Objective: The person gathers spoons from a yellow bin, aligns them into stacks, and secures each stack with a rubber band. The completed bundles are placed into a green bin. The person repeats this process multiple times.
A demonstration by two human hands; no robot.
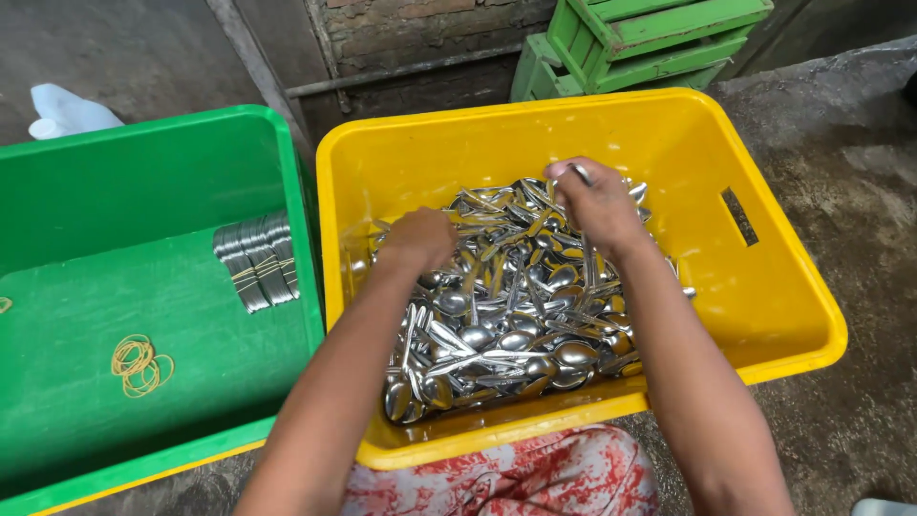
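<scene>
A yellow plastic crate (764, 287) holds a heap of loose steel spoons (516, 315). My left hand (418, 239) is down in the left side of the heap with fingers curled among the spoons. At the far side of the heap my right hand (597, 203) pinches a spoon (579, 174) between its fingertips. A green crate (124, 287) stands to the left. In it lie a banded bundle of spoons (256, 260) and several yellow rubber bands (139, 365).
Green wooden crates (650, 43) are stacked at the back against a brick wall. A white plastic object (67, 112) lies behind the green crate. Grey concrete floor (850, 162) runs along the right. Red-and-white patterned cloth (535, 478) shows at the bottom.
</scene>
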